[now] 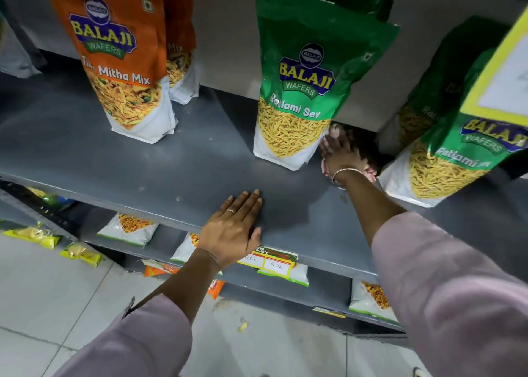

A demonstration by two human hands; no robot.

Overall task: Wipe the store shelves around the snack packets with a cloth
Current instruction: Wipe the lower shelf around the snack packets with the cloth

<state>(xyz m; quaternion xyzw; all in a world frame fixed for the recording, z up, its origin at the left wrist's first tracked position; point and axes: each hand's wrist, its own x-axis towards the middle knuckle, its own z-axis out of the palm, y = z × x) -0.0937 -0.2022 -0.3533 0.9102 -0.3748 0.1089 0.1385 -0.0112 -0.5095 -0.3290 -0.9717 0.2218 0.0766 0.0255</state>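
A grey shelf holds upright snack packets. A green Ratlami Sev packet stands in the middle, another green packet at the right, and an orange Mitha Mix packet at the left. My right hand reaches deep between the two green packets and presses a red-and-white patterned cloth onto the shelf; the hand and the packet hide most of the cloth. My left hand lies flat on the shelf's front edge, fingers together, holding nothing.
A yellow-framed price card hangs at the upper right. Lower shelves hold lying packets and price tags. Yellow packets lie at the left of a lower shelf. A tiled floor with small scraps is below.
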